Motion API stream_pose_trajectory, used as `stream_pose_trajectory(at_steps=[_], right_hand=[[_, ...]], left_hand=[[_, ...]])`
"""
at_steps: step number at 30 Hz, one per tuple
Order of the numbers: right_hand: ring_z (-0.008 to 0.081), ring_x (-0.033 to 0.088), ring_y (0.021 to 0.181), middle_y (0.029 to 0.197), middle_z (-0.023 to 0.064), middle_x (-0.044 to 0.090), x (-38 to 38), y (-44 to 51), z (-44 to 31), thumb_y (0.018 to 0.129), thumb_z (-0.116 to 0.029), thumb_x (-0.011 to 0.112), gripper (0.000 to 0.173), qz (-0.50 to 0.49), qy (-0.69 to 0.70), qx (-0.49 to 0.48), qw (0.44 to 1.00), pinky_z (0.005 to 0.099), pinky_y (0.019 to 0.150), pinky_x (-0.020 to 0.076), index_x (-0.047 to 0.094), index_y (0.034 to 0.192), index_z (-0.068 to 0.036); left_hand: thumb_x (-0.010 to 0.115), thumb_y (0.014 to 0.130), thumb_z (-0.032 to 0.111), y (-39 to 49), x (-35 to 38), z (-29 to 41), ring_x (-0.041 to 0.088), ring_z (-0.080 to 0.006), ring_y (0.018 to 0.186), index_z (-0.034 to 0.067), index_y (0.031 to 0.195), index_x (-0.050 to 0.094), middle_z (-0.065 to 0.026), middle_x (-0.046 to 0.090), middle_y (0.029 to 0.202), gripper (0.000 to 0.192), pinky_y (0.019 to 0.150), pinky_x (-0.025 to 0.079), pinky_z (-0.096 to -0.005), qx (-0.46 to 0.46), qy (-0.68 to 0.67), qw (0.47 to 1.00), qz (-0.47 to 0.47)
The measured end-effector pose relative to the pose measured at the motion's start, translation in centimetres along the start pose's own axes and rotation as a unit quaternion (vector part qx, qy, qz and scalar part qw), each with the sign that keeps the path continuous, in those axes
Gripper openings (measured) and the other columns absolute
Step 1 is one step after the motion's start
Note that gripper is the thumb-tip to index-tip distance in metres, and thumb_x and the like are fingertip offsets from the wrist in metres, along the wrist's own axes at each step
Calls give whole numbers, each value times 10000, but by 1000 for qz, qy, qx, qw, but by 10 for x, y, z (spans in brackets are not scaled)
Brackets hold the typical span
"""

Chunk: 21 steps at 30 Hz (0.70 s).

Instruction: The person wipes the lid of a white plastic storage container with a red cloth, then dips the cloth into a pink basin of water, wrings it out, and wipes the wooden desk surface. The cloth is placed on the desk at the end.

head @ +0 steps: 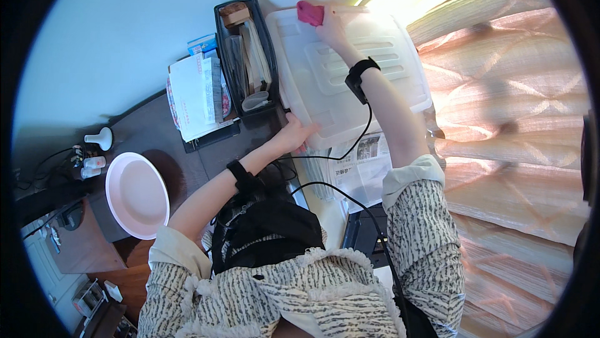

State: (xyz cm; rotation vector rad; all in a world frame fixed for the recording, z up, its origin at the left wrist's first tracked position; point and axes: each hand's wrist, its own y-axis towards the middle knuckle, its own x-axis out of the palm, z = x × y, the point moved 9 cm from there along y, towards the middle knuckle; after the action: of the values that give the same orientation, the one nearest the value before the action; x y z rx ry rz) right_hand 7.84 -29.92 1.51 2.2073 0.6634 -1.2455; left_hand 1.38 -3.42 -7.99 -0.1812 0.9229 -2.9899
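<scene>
A pinkish-red cloth (pixel 310 13) is in my right hand (pixel 332 28), pressed on the far edge of the translucent white lid of a plastic storage box (pixel 347 103). My left hand (pixel 295 134) rests at the lid's near left corner, thumb and fingers spread, with some fingertips hidden beyond the rim. Folded newspapers (pixel 363 164) lie beside the box on my side. A black strap sits around each wrist, and a black cable runs from the right one.
Left of the box stands a long dark basket (pixel 274 71) holding papers and a tape roll. Further left are stacked envelopes (pixel 187 89), a pink basin (pixel 136 197), a white funnel-shaped object (pixel 101 139) and small bottles (pixel 93 164). A patterned curtain (pixel 506 127) hangs at the right. Black cables cross near my arms.
</scene>
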Motion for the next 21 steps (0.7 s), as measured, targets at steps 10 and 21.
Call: stream_pose_trajectory(at_steps=[10, 21], right_hand=[[432, 569, 799, 786, 281, 570, 30, -37, -58, 674, -96, 557, 389, -48, -34, -77, 995, 600, 984, 188, 338, 969, 32], [416, 553, 902, 945, 297, 550, 39, -24, -57, 727, -246, 600, 456, -17, 172, 54, 983, 457, 788, 444, 402, 988, 71]], left_hand=[[600, 753, 486, -1, 1, -1, 561, -152, 526, -143, 1082, 138, -131, 529, 778, 847, 440, 465, -244, -25, 24, 999, -24], [604, 751, 471, 3, 2, -3, 557, -154, 506, -146, 1112, 127, -115, 539, 741, 860, 428, 458, -243, -22, 37, 998, -44]])
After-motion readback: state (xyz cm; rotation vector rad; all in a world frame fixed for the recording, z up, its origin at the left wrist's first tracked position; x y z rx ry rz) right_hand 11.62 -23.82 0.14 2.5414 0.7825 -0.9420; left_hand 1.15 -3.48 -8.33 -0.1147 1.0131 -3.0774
